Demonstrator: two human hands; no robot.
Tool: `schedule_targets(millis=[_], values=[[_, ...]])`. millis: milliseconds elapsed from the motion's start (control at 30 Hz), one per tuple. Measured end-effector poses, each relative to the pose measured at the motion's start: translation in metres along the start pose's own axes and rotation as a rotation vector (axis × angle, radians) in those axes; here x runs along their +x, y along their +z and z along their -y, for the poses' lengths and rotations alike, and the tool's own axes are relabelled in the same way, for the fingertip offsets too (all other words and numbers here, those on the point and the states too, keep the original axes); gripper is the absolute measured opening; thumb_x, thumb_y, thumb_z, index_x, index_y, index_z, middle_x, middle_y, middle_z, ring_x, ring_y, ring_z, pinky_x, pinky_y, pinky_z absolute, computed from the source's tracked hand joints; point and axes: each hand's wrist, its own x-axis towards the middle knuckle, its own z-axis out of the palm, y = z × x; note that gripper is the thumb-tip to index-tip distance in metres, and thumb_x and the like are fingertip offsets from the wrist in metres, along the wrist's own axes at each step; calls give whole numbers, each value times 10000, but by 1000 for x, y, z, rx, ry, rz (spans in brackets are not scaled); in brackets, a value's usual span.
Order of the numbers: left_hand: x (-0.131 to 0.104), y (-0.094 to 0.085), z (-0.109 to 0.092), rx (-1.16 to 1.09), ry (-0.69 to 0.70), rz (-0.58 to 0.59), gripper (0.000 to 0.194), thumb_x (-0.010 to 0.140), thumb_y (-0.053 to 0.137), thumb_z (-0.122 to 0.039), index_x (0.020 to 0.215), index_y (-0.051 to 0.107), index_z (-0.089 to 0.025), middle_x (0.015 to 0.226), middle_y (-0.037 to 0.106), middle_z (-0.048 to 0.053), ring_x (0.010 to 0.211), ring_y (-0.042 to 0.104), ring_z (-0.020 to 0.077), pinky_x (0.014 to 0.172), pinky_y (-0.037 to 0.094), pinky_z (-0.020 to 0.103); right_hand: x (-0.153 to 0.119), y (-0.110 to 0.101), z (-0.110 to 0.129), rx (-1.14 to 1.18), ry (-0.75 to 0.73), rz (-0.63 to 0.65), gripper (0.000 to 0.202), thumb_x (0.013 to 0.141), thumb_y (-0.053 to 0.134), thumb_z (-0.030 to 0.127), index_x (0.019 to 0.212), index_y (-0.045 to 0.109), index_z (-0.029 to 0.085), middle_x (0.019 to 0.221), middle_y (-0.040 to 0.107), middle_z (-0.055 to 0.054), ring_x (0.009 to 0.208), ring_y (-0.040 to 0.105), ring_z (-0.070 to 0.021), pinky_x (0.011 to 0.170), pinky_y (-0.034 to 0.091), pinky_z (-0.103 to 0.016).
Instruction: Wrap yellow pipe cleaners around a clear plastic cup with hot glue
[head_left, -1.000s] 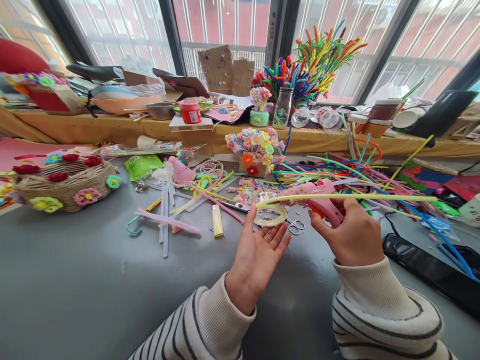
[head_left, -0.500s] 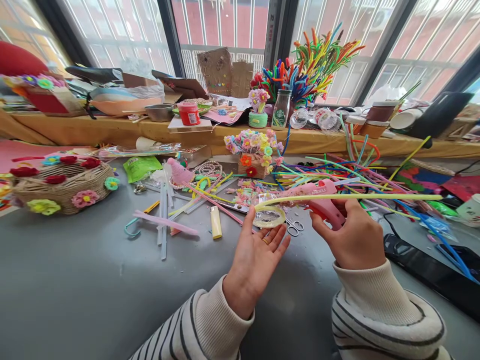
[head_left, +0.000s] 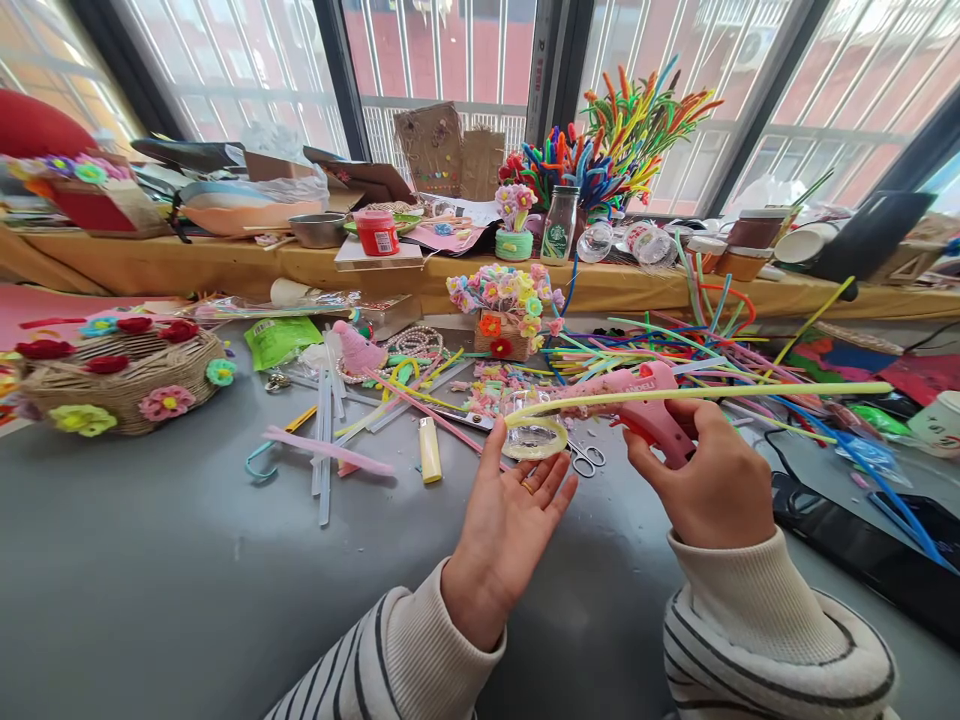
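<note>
My left hand [head_left: 506, 530], palm up, holds a small clear plastic cup [head_left: 534, 425] between thumb and fingertips. A pale yellow pipe cleaner [head_left: 750, 392] curls round the cup's lower rim, and its long free end stretches right, passing in front of the glue gun. My right hand [head_left: 712, 475] is wrapped round the handle of the pink hot glue gun [head_left: 651, 415], whose nozzle points left at the cup. The nozzle tip is hidden behind the cup and pipe cleaner. Scissors [head_left: 586, 458] lie on the table just beyond my left fingertips.
A yellow lighter [head_left: 430, 450] and clear glue sticks [head_left: 324, 450] lie left of my hands. Behind them stands a small flower basket [head_left: 504, 330]. Loose pipe cleaners [head_left: 675, 340] spread at the back right. A twine basket [head_left: 120, 385] sits far left, a black phone-like slab [head_left: 862, 550] at right.
Both hands keep nearly the same pose and hold. The view has shifted slightly, and the right hand with the glue gun sits a touch lower and further right.
</note>
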Motion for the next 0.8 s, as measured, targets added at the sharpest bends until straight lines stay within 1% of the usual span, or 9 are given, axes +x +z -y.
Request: schedule_targets(millis=[200,300,400,467,567,667,800], values=[[1,-3,1,7,11,14,400,686,568,-437,885,533,-92,853,547,96,840,553,179,793,463,305,-5,3,-3,-29,-1,-35,420,667,464,495,810,580,118,618,608,-75,507,548,-183,485,411,-295],[0,-3,1,13,12,13,393,686,571,-431,882,534,-93,848,547,91,836,556,176,791,465,301,-7,3,-3,-43,14,-48,410,668,470,488,825,585,127,609,600,-59,474,527,-167,479,402,-290],[-1,-1,0,12,16,6,382,687,571,-429,875,534,-99,839,549,88,830,560,176,780,471,301,-7,3,-4,-30,6,-67,375,661,491,476,794,576,136,581,586,-41,439,504,-145,462,391,-270],[-1,-1,0,5,19,13,379,686,572,-430,874,531,-103,841,551,87,832,563,178,782,472,304,-7,2,-5,-25,-1,-69,363,658,504,468,783,571,135,577,584,-38,440,503,-141,458,389,-260],[-1,-1,-1,-2,17,11,377,682,578,-426,872,527,-104,842,555,86,827,566,176,790,470,307,-8,2,-7,-51,-8,-81,402,668,485,490,823,582,132,622,599,-54,480,522,-156,474,393,-266],[-2,-1,0,-11,15,16,381,679,582,-425,870,524,-101,844,559,90,828,569,178,798,469,307,-8,0,-6,-62,13,-63,439,677,466,517,851,584,131,662,610,-64,505,530,-164,495,400,-276],[-4,-1,0,-15,17,26,382,683,578,-425,868,518,-96,844,562,96,835,572,180,798,469,303,-8,-5,-1,-46,52,-15,333,671,504,445,810,567,149,640,596,-40,517,532,-157,510,403,-266]])
